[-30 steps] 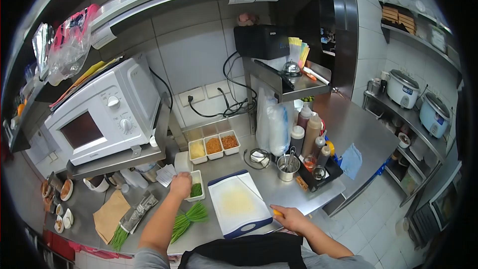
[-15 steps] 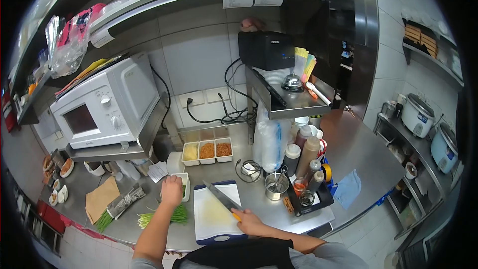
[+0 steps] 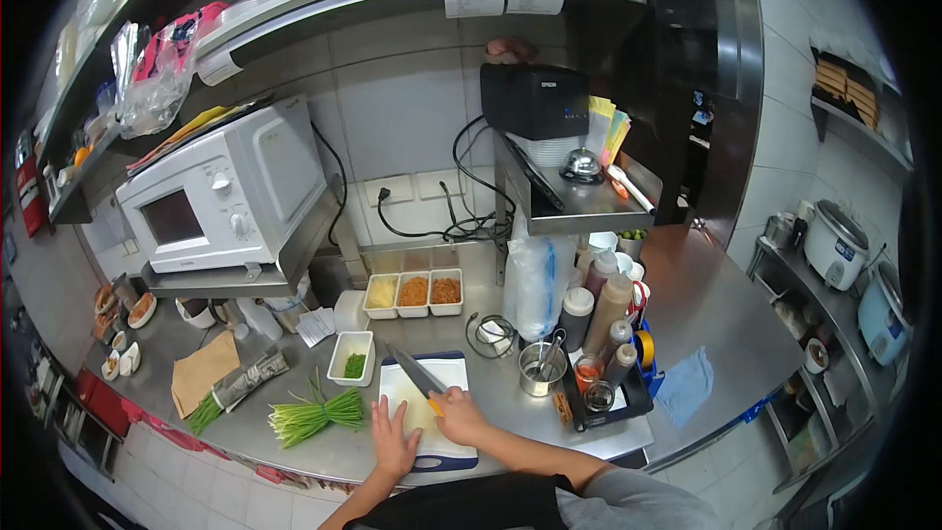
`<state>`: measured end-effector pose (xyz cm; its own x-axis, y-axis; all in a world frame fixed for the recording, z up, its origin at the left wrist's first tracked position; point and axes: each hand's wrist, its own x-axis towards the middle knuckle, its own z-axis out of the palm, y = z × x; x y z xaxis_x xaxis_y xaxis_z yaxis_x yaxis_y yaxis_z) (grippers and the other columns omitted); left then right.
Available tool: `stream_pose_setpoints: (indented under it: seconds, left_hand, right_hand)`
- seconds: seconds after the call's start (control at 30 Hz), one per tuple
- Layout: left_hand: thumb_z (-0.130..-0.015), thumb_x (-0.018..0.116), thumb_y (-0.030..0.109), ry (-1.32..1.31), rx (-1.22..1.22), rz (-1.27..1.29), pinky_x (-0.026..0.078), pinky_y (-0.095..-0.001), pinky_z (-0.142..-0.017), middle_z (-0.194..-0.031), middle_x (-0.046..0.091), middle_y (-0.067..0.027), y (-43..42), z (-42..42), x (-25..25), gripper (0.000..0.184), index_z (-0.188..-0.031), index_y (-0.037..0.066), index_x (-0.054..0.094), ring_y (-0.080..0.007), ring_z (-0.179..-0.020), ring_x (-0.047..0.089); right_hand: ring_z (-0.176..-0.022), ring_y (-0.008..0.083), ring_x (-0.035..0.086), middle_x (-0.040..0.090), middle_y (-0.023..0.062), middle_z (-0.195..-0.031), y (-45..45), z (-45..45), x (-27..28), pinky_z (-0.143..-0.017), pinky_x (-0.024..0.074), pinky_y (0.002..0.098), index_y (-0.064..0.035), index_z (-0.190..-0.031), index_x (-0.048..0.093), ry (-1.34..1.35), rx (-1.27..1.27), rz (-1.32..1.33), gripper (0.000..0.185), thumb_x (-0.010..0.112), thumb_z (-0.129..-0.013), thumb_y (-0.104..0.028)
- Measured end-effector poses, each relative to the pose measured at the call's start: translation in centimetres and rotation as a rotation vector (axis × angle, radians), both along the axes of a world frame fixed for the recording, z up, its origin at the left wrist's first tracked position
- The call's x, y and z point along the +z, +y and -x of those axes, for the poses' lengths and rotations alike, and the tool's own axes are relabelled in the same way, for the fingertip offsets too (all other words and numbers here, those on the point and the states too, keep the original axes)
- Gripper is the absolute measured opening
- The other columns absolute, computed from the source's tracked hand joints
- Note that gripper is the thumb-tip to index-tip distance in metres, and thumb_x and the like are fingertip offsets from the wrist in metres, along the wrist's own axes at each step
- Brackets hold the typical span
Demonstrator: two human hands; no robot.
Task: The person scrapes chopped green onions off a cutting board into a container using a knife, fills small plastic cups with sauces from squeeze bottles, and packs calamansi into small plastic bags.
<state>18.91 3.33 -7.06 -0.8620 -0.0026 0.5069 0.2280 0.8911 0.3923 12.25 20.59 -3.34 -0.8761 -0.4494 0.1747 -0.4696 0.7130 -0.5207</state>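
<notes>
Right hand is closed round the yellow handle of a chef's knife — long, grey, tapering to a point — over the white, blue-ended cutting board. Left hand, fingers spread apart, is at the board's left edge; half a second ago it covered part of the white tub — now in full view, chopped chives inside.

The counter is glossy metal, the board matt plastic.

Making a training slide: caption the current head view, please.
Right hand holding a knife over the cutting board, left hand at its edge.
</notes>
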Motion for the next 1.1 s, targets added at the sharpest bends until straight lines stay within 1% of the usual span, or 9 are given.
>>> stream_pose_setpoints:
  seconds: [0.23, 0.33, 0.53, 0.63, 0.73, 0.83, 0.97, 1.03, 1.1]
  left_hand:
    - [-0.076, 0.069, 0.013, 0.042, -0.062, 0.090, 0.022, -0.0527, -0.109, -0.145, 0.028, -0.0242, -2.6, 1.6, -4.2, 0.039, -0.112, 0.005, 0.055, -0.0504, -0.134, 0.019]
    - [-0.073, 0.070, 0.008, 0.123, -0.071, -0.065, 0.029, -0.0503, -0.104, -0.129, 0.045, -0.0220, -1.3, 0.4, -1.5, 0.028, -0.097, 0.004, 0.058, -0.0433, -0.125, 0.036]
    - [-0.069, 0.071, 0.006, -0.302, 0.105, -0.340, 0.035, -0.0461, -0.090, -0.089, 0.055, -0.0125, -1.2, -0.1, -1.0, 0.042, -0.109, 0.006, 0.056, -0.0304, -0.091, 0.050]
    - [-0.072, 0.070, 0.009, -0.224, 0.063, -0.133, 0.030, -0.0490, -0.099, -0.112, 0.054, -0.0166, -1.2, 0.0, -1.9, 0.061, -0.129, 0.008, 0.047, -0.0345, -0.112, 0.046]
    - [-0.075, 0.067, 0.013, -0.082, 0.185, 0.100, 0.019, -0.0552, -0.106, -0.141, 0.036, -0.0195, 3.1, -1.6, 1.0, 0.073, -0.141, 0.011, 0.035, -0.0410, -0.133, 0.027]
    - [-0.076, 0.066, 0.016, -0.159, 0.253, -0.010, 0.010, -0.0600, -0.108, -0.154, 0.011, -0.0184, 6.0, -2.5, 0.6, 0.076, -0.144, 0.013, 0.030, -0.0448, -0.140, 0.005]
    - [-0.083, 0.061, 0.024, -0.058, 0.469, -0.056, 0.009, -0.0613, -0.107, -0.153, 0.014, -0.0197, 11.0, -3.8, -2.0, 0.065, -0.142, 0.014, 0.034, -0.0465, -0.139, 0.006]
    - [-0.088, 0.055, 0.024, -0.097, 0.565, -0.050, 0.011, -0.0603, -0.107, -0.153, 0.014, -0.0182, 13.4, -3.8, -2.9, 0.057, -0.141, 0.017, 0.036, -0.0458, -0.139, 0.006]
    - [-0.089, 0.053, 0.025, -0.139, 0.655, -0.059, 0.010, -0.0604, -0.107, -0.153, 0.015, -0.0185, 14.7, -2.9, -3.7, 0.055, -0.141, 0.017, 0.037, -0.0460, -0.139, 0.006]
  right_hand:
    - [-0.107, 0.0300, 0.052, 0.055, 0.0130, -0.112, 5.8, -7.0, 1.4, -0.091, 0.0436, 0.0387, -0.0117, -0.096, 0.067, 0.080, 0.150, 0.435, 0.017, 0.067, -0.078, -0.014]
    - [-0.100, 0.0291, 0.056, 0.057, 0.0107, -0.106, 8.7, -10.0, 4.5, -0.086, 0.0459, 0.0376, -0.0098, -0.085, 0.064, 0.165, 0.000, 0.510, 0.009, 0.068, -0.077, -0.011]
    - [-0.080, 0.0248, 0.062, 0.063, 0.0080, -0.085, 17.4, -11.9, 10.1, -0.071, 0.0495, 0.0328, -0.0061, -0.085, 0.065, 0.314, -0.234, 0.536, 0.007, 0.068, -0.078, -0.008]
    - [-0.077, 0.0232, 0.063, 0.065, 0.0092, -0.083, 22.9, -10.7, 14.4, -0.068, 0.0500, 0.0331, -0.0050, -0.090, 0.067, 0.453, -0.352, 0.493, 0.010, 0.067, -0.080, -0.006]
    - [-0.080, 0.0249, 0.063, 0.064, 0.0117, -0.092, 28.6, -7.7, 17.4, -0.070, 0.0504, 0.0339, -0.0045, -0.098, 0.067, 0.587, -0.467, 0.384, 0.016, 0.064, -0.082, -0.003]
    - [-0.088, 0.0274, 0.063, 0.062, 0.0146, -0.100, 34.7, -1.9, 17.8, -0.076, 0.0508, 0.0357, -0.0028, -0.104, 0.066, 0.528, -0.538, 0.279, 0.023, 0.062, -0.081, -0.003]
    - [-0.087, 0.0360, 0.063, 0.061, 0.0151, -0.109, 44.9, 9.6, 11.1, -0.080, 0.0522, 0.0372, -0.0004, -0.101, 0.066, 0.506, -0.624, -0.179, 0.022, 0.057, -0.082, -0.007]
    - [-0.105, 0.0361, 0.059, 0.056, 0.0147, -0.122, 47.8, 14.5, 8.3, -0.089, 0.0493, 0.0379, 0.0011, -0.111, 0.061, -0.034, -0.668, -0.521, 0.032, 0.055, -0.082, -0.012]
    - [-0.116, 0.0336, 0.052, 0.052, 0.0138, -0.129, 48.2, 17.3, 6.4, -0.094, 0.0460, 0.0390, -0.0009, -0.119, 0.056, -0.087, -0.614, -0.453, 0.039, 0.054, -0.082, -0.013]
